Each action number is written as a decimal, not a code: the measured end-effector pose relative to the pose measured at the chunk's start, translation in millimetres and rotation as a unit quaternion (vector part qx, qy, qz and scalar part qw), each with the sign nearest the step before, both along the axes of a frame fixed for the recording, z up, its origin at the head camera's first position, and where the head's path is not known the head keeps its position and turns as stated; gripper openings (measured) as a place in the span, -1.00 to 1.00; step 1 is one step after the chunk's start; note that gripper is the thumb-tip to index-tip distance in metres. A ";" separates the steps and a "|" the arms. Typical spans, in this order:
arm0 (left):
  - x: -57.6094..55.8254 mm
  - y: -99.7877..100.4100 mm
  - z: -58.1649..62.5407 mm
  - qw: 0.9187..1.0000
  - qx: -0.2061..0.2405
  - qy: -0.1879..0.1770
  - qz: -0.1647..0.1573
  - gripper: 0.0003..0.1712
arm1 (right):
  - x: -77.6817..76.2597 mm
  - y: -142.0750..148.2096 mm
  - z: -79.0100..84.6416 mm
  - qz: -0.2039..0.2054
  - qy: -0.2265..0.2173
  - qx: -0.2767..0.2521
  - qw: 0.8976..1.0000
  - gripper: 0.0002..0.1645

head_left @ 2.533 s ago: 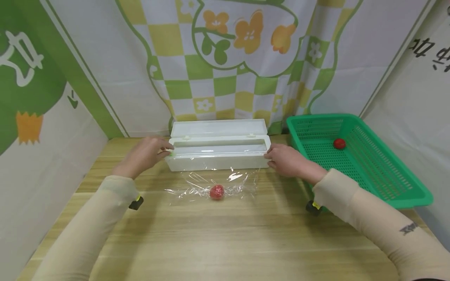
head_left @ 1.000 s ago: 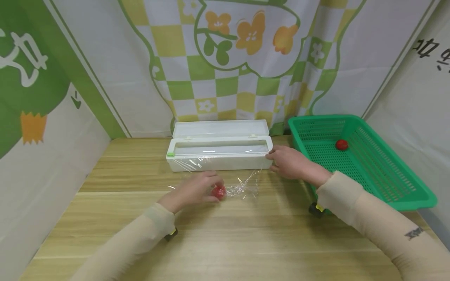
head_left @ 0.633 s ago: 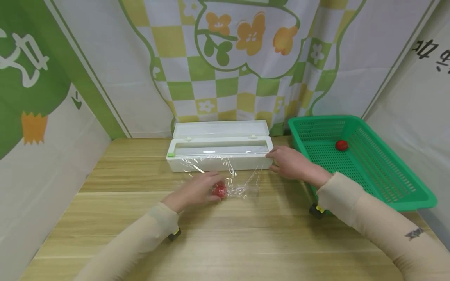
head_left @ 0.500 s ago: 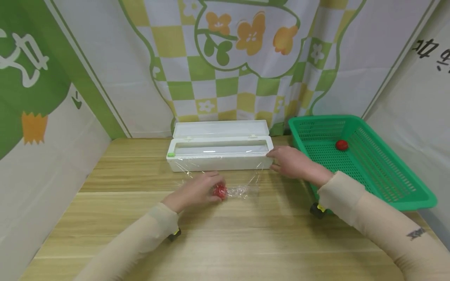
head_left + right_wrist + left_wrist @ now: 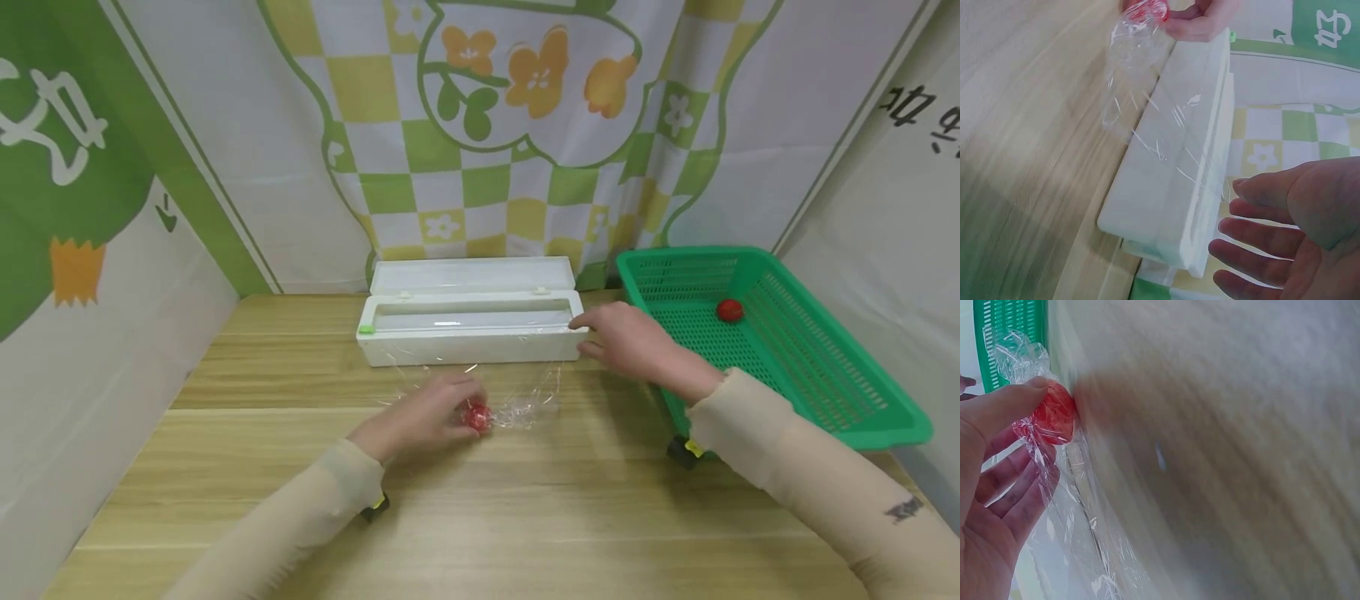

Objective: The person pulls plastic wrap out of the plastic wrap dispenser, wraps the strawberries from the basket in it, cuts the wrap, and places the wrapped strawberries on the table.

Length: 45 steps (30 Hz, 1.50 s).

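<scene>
Red round ball (image 5: 479, 419), its clear plastic film (image 5: 517, 412) trailing rightward, we see pinched in the left hand (image 5: 426, 410), the right hand (image 5: 630, 340) spread.

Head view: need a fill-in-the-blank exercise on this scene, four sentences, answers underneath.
1. The left hand pinches a film-covered item coloured ____.
2. The count of round items lying in the green basket is ____.
3. The white box has its lid ____, not closed.
4. In the head view, the basket stands to the ____ of the box.

Missing words: red; one; open; right.
</scene>
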<state>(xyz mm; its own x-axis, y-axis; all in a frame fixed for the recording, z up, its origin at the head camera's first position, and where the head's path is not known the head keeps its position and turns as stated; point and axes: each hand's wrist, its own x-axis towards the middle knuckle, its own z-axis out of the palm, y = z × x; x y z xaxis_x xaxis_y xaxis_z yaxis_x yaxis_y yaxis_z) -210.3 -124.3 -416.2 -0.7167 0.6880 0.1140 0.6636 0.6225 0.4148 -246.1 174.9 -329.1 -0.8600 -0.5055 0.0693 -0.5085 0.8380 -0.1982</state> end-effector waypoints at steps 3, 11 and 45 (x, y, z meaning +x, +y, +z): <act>1.9 1.3 -0.3 1.000 -0.005 -0.004 0.000 -0.73 | 2.8 0.6 2.4 -0.002 -0.003 -0.017 1.000 -0.60; 4.6 5.5 -0.9 1.000 -0.012 -0.012 -0.011 -0.75 | 13.4 3.2 5.6 -0.023 -0.001 -0.090 0.996 -0.66; 14.1 21.2 -7.6 0.997 0.031 -0.071 -0.021 -0.52 | 67.5 -55.0 -86.9 0.194 0.020 -0.143 0.970 -0.65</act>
